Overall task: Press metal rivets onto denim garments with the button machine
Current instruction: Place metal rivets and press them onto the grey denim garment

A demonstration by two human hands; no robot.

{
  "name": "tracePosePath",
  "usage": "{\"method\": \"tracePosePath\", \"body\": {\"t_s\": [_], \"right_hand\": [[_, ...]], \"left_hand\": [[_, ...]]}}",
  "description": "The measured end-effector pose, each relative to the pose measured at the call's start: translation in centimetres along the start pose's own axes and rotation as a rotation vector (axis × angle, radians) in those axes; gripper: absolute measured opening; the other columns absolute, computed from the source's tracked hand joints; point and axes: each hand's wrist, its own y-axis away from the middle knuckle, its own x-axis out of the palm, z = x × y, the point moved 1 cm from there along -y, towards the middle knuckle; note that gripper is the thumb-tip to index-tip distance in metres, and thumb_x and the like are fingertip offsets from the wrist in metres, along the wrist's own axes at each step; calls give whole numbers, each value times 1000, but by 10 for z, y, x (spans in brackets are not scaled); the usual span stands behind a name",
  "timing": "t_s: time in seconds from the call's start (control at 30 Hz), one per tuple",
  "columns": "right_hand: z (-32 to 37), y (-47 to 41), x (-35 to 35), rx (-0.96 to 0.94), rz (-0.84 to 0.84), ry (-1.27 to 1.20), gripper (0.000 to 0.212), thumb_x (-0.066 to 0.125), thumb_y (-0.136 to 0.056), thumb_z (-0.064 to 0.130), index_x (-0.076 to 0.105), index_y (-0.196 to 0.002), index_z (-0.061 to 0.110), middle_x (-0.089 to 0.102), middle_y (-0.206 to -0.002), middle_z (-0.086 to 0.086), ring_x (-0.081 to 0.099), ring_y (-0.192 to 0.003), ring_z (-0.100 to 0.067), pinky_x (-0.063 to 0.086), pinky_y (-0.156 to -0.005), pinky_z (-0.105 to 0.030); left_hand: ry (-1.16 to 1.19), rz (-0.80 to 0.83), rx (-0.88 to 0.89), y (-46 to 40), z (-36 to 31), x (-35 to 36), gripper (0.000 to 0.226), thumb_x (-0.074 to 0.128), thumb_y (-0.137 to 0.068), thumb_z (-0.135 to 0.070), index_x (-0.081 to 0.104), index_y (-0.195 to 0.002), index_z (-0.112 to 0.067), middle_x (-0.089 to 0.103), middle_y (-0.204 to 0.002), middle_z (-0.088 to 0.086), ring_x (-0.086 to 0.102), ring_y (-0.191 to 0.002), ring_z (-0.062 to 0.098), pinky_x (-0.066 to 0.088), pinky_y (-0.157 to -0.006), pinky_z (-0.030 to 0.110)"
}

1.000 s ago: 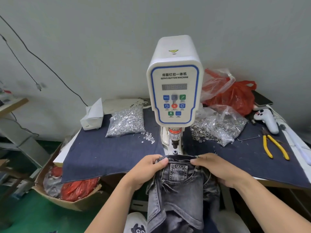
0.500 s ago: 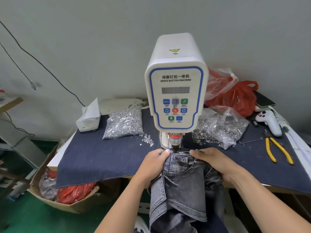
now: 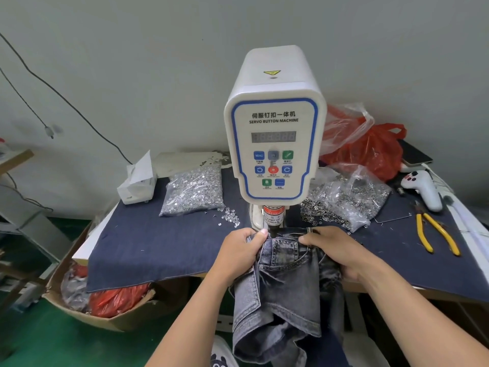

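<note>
The jeans (image 3: 285, 284) hang off the near edge of the tabletop (image 3: 158, 247), their waistband pulled up under the press head (image 3: 274, 221) of the machine (image 3: 274, 144). The left hand (image 3: 238, 254) pinches the waistband at 9 o'clock of the head, thumb on top and fingers curled under the denim, a narrow grip holding cloth. The right hand (image 3: 336, 247) grips the waistband at 3 o'clock of the head, fingers folded over the fabric, its heel lying on the bunched denim. The small coin pocket sits between the two hands, just near of the head.

The tabletop is covered by a dark blue cloth (image 3: 148, 242). At 10 o'clock of the hands lies a clear bag of rivets (image 3: 193, 192), with a few loose ones spilled beside it; farther at 10 o'clock stands a white tissue box (image 3: 137, 181). At 2 o'clock lies a second bag of metal rings (image 3: 349, 197), partly spilled. At 3 o'clock lie yellow pliers (image 3: 436, 234), and beyond them a white controller (image 3: 423, 189). Red plastic bags (image 3: 370, 147) sit at the far right by the wall. Down at 8 o'clock, on the green floor, a cardboard box (image 3: 79, 311) holds more red bags.
</note>
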Motion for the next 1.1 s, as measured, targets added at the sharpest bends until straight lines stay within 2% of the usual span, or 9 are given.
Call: {"method": "tracePosePath", "body": {"t_s": [0.13, 0.27, 0.4, 0.5, 0.73, 0.9, 1.0, 1.1], "right_hand": [[-1, -1, 2, -8, -2, 6, 16, 72, -88, 24, 63, -75, 18, 71, -84, -13, 67, -78, -24, 47, -76, -37], [-1, -1, 2, -7, 5, 4, 18, 72, -89, 24, 61, -77, 18, 68, -83, -12, 65, -79, -24, 46, -76, -37], [0, 0, 3, -12, 7, -4, 16, 72, -90, 22, 61, -81, 15, 68, -84, -14, 66, -80, -25, 47, -76, -37], [-1, -1, 4, -10, 2, -7, 21, 71, -91, 20, 59, -74, 16, 66, -80, -12, 64, -76, -23, 46, -74, -36], [1, 1, 4, -9, 4, 3, 16, 69, -93, 19, 59, -82, 13, 66, -83, -13, 63, -80, -23, 45, -76, -35], [1, 0, 4, -1, 1, 7, 19, 69, -92, 19, 61, -76, 15, 67, -83, -13, 65, -80, -24, 46, -77, -37], [1, 0, 4, 7, -3, -7, 25, 70, -92, 18, 58, -70, 18, 65, -79, -11, 64, -75, -22, 47, -72, -33], [1, 0, 5, 11, -1, -9, 20, 70, -92, 18, 60, -75, 15, 66, -79, -11, 64, -76, -23, 47, -73, -34]], "left_hand": [[-64, -18, 24, 1, 2, -1, 61, 56, -103, -56, 64, -88, 3, 52, -70, 0, 44, -64, 10, 34, -59, 27], [-70, -30, 19, 2, 1, -2, 63, 55, -104, -55, 58, -83, 4, 43, -63, -4, 36, -57, 7, 31, -55, 24], [-74, -14, 26, 4, 0, -2, 56, 55, -105, -54, 51, -73, -8, 42, -62, -6, 36, -58, 9, 29, -55, 25], [-65, -17, 32, 6, 1, -1, 51, 55, -105, -53, 49, -70, -17, 42, -61, -9, 36, -56, 6, 32, -55, 23], [-49, -22, 29, 4, 6, 1, 55, 56, -104, -54, 53, -72, -10, 44, -62, -7, 38, -58, 8, 29, -55, 25], [-36, -22, 35, 3, 8, 2, 51, 56, -104, -55, 50, -71, -17, 42, -60, -10, 37, -53, 5, 31, -54, 23], [-31, -26, 34, 2, 9, 2, 53, 56, -104, -56, 51, -72, -14, 42, -60, -8, 36, -54, 5, 31, -54, 24], [-40, -27, 31, 1, 10, 2, 59, 55, -104, -57, 59, -79, -3, 46, -63, -6, 38, -56, 6, 32, -55, 23]]}}
